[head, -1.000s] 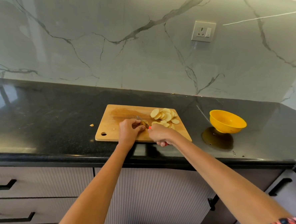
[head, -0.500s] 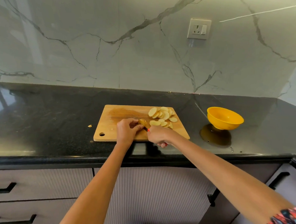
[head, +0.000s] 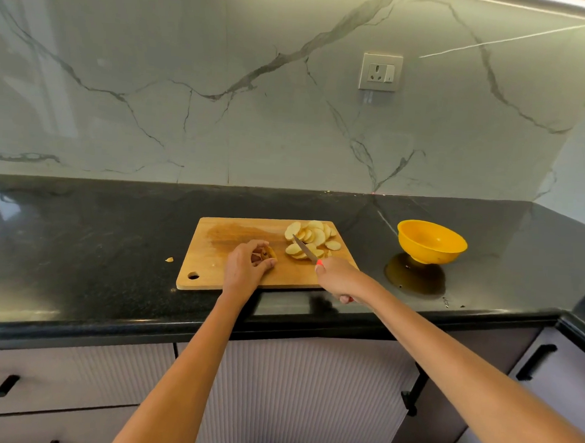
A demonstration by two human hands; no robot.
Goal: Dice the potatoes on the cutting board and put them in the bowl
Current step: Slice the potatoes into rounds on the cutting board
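Nearest the camera, two bare forearms reach over pale ribbed cabinet fronts (head: 301, 393) with black handles; the lower edge cuts off both arms, and a patterned sleeve barely shows at the bottom right corner. The dark polished surface (head: 77, 242) carries one wooden board (head: 235, 231) with a hanging hole at its near left corner.

The left hand (head: 245, 269) rests on the board's near middle, fingers curled around a small potato end (head: 269, 253); most of that piece is hidden by the fingers, so its shape is hard to make out. The right hand (head: 340, 279) is closed around the handle of one knife (head: 306, 249); the handle is almost wholly hidden in the fist, with only a bit of red at each end. The blade points far and left, its tip over the slices.

Half a second ago the two hands were together and the blade sat by the left fingers; now the right hand has drawn away to the right and the knife is over the pile.

Round potato slices (head: 312, 236), overlapping too much to count, lie on the board's far right corner. One small scrap (head: 169, 259) lies on the surface left of the board. One yellow bowl (head: 432, 242) stands to the right, apart from the board, with no potato visible in it. Behind is a veined marble wall with one socket (head: 380, 72).
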